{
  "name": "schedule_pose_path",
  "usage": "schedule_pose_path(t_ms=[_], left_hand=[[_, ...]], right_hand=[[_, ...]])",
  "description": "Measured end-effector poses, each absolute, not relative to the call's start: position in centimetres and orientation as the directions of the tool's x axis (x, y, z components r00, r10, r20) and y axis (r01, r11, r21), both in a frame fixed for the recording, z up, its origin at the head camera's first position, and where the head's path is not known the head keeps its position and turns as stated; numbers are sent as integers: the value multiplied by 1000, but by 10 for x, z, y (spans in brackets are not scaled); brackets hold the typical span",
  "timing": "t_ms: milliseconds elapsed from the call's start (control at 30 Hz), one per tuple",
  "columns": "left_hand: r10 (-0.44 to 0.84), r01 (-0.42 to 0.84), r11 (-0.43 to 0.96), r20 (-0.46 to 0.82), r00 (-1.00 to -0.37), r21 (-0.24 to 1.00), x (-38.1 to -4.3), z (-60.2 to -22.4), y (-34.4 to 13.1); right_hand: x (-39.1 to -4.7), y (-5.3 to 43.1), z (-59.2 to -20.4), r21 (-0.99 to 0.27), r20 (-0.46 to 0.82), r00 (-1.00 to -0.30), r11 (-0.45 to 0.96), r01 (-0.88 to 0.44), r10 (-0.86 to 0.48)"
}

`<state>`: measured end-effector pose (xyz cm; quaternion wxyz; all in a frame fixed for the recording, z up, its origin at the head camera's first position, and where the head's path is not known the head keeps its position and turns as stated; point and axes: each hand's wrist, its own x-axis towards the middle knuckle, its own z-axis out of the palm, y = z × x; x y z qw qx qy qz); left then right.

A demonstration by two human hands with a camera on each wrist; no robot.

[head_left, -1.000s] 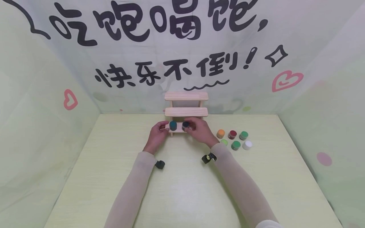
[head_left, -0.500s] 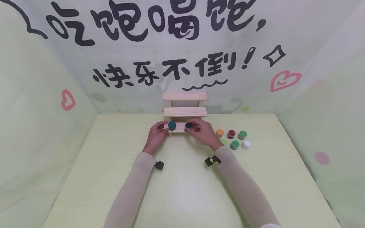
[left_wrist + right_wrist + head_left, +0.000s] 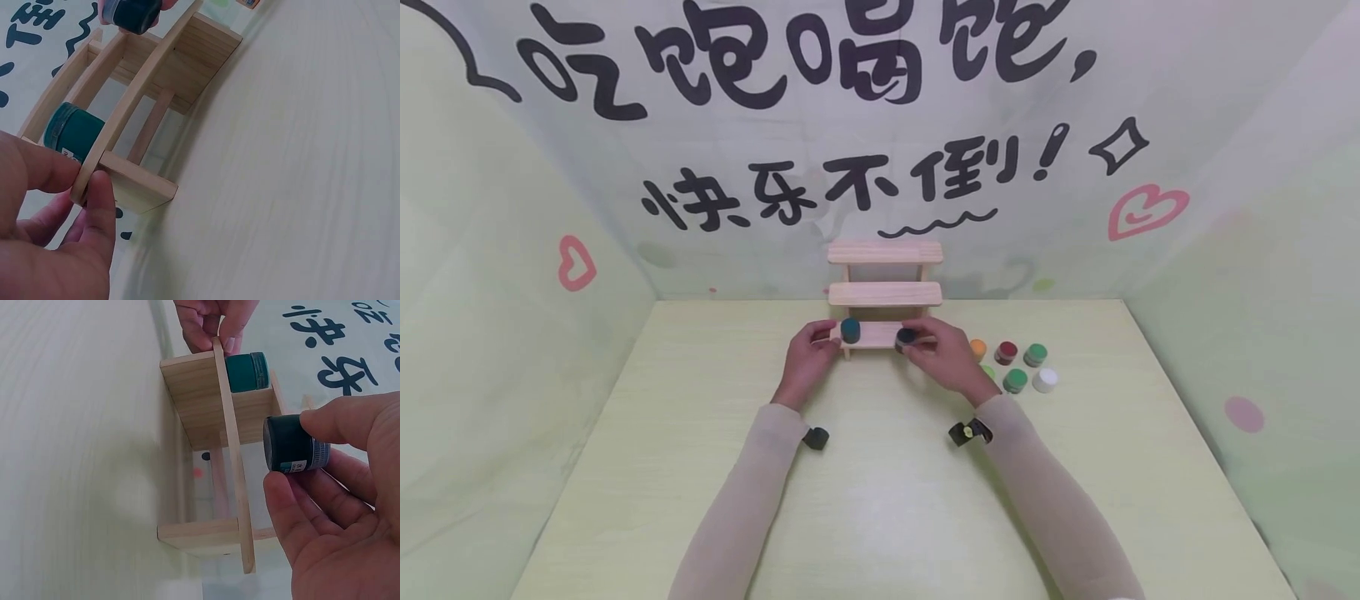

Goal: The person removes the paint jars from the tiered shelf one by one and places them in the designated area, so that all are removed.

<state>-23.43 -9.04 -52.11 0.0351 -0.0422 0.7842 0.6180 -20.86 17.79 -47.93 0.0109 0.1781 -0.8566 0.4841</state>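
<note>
A three-tier wooden stand stands against the back cloth. My left hand pinches the left end of its lowest shelf between thumb and fingers. Close beside those fingers, a teal paint jar sits on that shelf. My right hand grips a dark paint jar by its sides, thumb on one side and fingers on the other. In the right wrist view a gap shows between this jar and the shelf board; from the head it overlaps the shelf's right part.
Right of the stand, several paint jars stand on the table: an orange one, a dark red one, a white one and green ones, including a light green one partly behind my right wrist. Printed cloth encloses the back and sides.
My right hand has moved to the right along the lowest shelf with the dark paint jar, away from the teal one. The left hand keeps its hold on the shelf end.
</note>
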Motion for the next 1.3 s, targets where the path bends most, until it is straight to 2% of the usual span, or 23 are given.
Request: schedule_pose_path(t_ms=[367, 933, 1300], left_hand=[[-32, -124, 231, -120, -992, 965, -234, -521, -88], [-28, -148, 159, -145, -989, 976, -233, -521, -87], [-7, -150, 115, -150, -989, 982, -235, -525, -88]], right_hand=[[-193, 197, -482, -848, 233, -931, 410, -336, -280], [-164, 238, -483, -841, 182, -958, 469, -269, -223], [-141, 260, -488, -820, 217, -950, 487, -302, -223]])
